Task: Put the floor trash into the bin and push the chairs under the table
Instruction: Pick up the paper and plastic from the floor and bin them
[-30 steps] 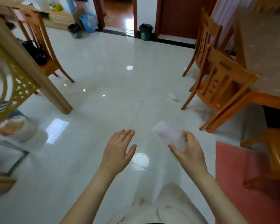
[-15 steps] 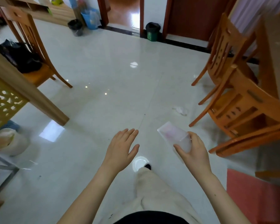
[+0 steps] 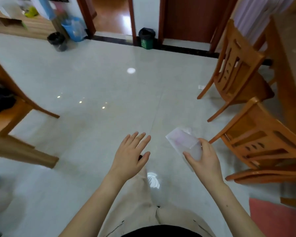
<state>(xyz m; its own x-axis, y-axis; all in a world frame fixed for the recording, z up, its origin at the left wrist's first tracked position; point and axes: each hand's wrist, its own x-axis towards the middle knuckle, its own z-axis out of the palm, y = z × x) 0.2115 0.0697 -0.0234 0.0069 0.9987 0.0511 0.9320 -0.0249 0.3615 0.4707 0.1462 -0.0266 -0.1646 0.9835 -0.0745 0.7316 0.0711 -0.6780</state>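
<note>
My right hand (image 3: pixel 203 159) grips a clear plastic cup (image 3: pixel 183 140) with a pinkish tint, held over the white floor. My left hand (image 3: pixel 131 154) hovers beside it with fingers spread and holds nothing. A small white scrap (image 3: pixel 201 87) lies on the floor by the far chair's leg. Two wooden chairs (image 3: pixel 236 72) (image 3: pixel 265 141) stand pulled out from the table (image 3: pixel 290 69) on the right. A green bin with a black liner (image 3: pixel 147 38) stands by the doorway, and a black bin (image 3: pixel 57 41) stands further left.
A third wooden chair (image 3: pixel 12 106) with a dark bag on its seat stands at the left, next to a wooden post (image 3: pixel 29 154). A blue bag (image 3: pixel 74 29) leans by the far wall. A red mat (image 3: pixel 277 218) lies at the lower right.
The view has moved forward across the floor. The chairs on the right and the bins ahead are nearer. The right hand still holds the cup; the crumpled scrap on the floor is now behind it.
</note>
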